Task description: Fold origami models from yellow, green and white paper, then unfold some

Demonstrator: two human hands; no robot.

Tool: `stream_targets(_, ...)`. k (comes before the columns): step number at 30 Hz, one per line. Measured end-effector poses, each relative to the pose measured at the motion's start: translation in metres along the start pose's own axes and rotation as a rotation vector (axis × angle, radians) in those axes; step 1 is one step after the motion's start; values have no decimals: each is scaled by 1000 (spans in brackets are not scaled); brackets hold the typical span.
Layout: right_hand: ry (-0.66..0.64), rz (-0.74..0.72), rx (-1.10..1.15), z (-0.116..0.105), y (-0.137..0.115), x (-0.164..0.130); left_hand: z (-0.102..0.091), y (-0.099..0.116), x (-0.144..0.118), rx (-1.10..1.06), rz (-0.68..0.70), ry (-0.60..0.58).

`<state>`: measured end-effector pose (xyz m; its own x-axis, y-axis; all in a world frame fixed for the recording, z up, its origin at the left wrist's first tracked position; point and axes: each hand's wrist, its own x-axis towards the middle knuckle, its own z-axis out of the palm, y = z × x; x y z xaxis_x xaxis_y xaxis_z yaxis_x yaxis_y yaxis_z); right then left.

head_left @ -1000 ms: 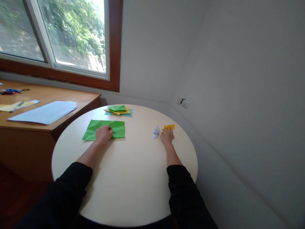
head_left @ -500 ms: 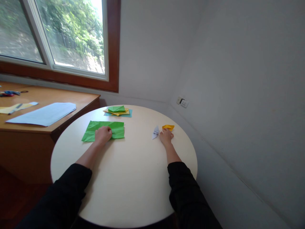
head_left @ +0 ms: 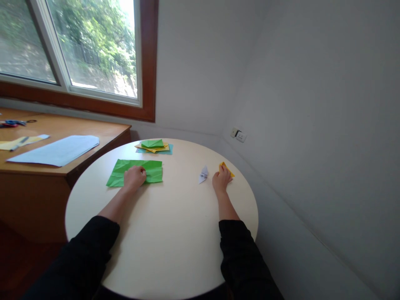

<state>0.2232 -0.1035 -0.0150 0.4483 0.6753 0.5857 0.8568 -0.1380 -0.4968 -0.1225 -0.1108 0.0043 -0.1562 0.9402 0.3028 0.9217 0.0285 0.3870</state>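
Hands [head_left: 135,178] [head_left: 221,181] on 1 green sheet [head_left: 120,172], 1 yellow fold [head_left: 227,168]

Both arms out forward, dark sleeves to mid-forearm. Left hand [head_left: 134,177] loosely curled, knuckles up, pressing down. Right hand [head_left: 221,181] palm down, fingers bent around something small.

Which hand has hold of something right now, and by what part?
The right hand grips the yellow folded paper at its near edge. The left hand rests flat on the green sheet, pressing its near middle, not grasping it.
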Motion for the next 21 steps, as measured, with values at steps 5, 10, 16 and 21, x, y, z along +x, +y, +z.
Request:
stream_targets(5, 107, -182, 42, -15, -26, -10, -1, 8, 0, -211, 81, 107)
stream_targets(10, 66, -501, 120, -23, -69, -43, -4, 29, -10, -620, 161, 124)
stream_targets(16, -71, -795, 210, -22, -106, -86, -5, 52, -29, -1241, 219, -174)
stream_targets(21, -114, -912, 213, -15, -113, -101, 2, 58, -38, -1388, 165, -308)
